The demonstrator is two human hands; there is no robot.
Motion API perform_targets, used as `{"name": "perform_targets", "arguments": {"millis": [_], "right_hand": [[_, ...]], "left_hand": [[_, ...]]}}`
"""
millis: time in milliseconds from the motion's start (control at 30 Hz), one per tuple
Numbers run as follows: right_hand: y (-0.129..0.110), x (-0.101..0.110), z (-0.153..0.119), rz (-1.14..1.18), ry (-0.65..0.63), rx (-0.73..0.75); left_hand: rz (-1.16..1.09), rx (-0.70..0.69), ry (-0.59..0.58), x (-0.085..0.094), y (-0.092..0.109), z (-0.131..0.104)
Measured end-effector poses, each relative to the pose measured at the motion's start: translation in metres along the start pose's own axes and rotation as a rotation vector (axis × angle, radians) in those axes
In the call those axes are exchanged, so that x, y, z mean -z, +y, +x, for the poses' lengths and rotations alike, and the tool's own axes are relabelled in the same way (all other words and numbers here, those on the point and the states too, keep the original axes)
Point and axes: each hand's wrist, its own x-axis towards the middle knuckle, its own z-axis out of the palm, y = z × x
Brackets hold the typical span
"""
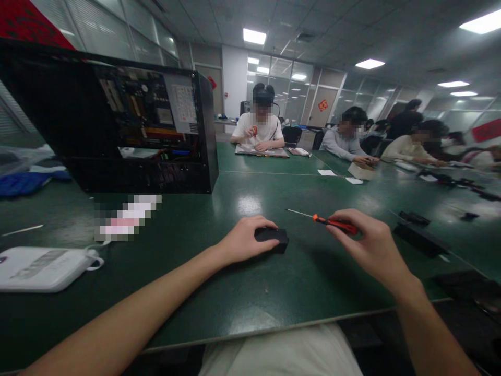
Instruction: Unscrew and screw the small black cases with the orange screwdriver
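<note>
My left hand [248, 240] is closed around a small black block-shaped part [282, 241] that rests on the green table [235, 292]. Its thumb lies along the near side, with the fingers over the far side. To the right, my right hand [366, 235] grips the orange and black handle of a screwdriver [319, 219]. The thin metal shaft points left, and its tip is above the table, apart from the black part. What the black part is exactly, I cannot make out.
A black computer case [205, 141] with one side open stands at the back left. Near the left edge lies a white device [43, 269] with a strap. Long black parts [420, 237] lie on the right. Across the table a person [260, 128] holds another screwdriver; other people sit further right.
</note>
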Motion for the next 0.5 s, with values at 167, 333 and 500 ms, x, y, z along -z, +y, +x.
{"name": "perform_targets", "arguments": {"millis": [167,333,500], "right_hand": [[-0.010,0.014,0.045,0.065,-0.002,0.066],[-0.023,-0.003,0.084,0.099,-0.062,0.193],[-0.025,-0.023,0.098,0.144,-0.082,0.243]], "left_hand": [[-0.024,0.028,-0.003,-0.005,0.001,0.002],[-0.052,0.049,-0.011,-0.005,0.002,0.003],[-0.057,0.057,-0.007,-0.004,0.002,0.003]]}}
